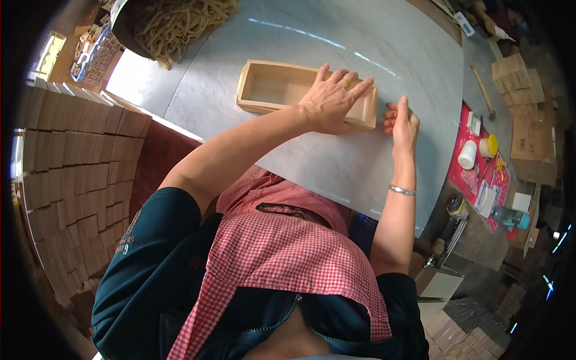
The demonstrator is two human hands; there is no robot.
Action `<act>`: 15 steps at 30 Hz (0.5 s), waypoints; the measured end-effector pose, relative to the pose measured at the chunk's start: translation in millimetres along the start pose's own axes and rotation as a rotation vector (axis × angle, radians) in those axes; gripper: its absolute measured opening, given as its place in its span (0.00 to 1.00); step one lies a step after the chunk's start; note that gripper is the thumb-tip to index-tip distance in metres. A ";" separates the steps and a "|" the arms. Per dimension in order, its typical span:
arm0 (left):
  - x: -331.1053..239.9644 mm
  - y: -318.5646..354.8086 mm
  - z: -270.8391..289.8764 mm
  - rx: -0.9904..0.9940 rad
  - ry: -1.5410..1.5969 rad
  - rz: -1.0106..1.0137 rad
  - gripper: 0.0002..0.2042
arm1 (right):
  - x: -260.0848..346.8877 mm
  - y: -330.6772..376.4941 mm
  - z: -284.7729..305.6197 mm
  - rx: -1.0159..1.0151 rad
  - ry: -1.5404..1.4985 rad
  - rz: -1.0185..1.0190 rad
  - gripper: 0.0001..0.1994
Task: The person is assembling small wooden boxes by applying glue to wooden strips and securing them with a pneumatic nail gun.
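Note:
An open-topped, rectangular box of pale wood [273, 87] lies on the grey tabletop [240, 36], its long side running left to right. Across its right half reaches my left hand [333, 99]. The fingers of that hand are spread over the far wall and the thumb side is at the near wall, so it grips the box from above; the thumb tip is partly hidden. Just beyond the box's right end is my right hand [404, 123], thumb up and fingers loosely curled toward the box. A small gap shows between them, and nothing is visible in that hand.
Stacked wooden pieces [78, 168] rise at my left. A container of tan strips [177, 27] stands at the far left. On the right, a red surface [459, 171] carries a white bottle [467, 155] and a yellow-lidded jar [488, 146]. Beyond lie a hammer [482, 90] and cardboard boxes [531, 144].

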State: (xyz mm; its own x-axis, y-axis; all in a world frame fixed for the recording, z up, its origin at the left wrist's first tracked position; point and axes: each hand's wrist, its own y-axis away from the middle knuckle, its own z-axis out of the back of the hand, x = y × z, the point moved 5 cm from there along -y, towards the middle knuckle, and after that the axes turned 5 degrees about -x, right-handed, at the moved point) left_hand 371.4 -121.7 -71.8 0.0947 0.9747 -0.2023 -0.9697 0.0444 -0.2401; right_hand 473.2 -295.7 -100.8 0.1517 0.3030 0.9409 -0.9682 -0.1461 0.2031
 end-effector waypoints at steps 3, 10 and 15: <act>4.0 -3.7 32.0 -0.029 0.091 0.050 0.54 | 19.2 37.5 8.2 0.022 -0.010 0.152 0.29; -8.7 21.2 112.9 -0.635 0.435 -0.092 0.60 | 125.7 116.9 -5.6 0.116 -0.233 0.633 0.25; 3.5 35.8 108.1 -0.808 0.526 -0.100 0.61 | 150.4 136.8 -19.0 0.180 -0.177 0.777 0.23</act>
State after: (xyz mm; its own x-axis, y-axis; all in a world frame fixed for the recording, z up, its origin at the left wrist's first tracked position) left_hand 312.7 -93.0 21.5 0.4474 0.7434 -0.4973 -0.5235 -0.2332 -0.8195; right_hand 359.8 -252.2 63.3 -0.5061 -0.0977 0.8569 -0.7655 -0.4069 -0.4985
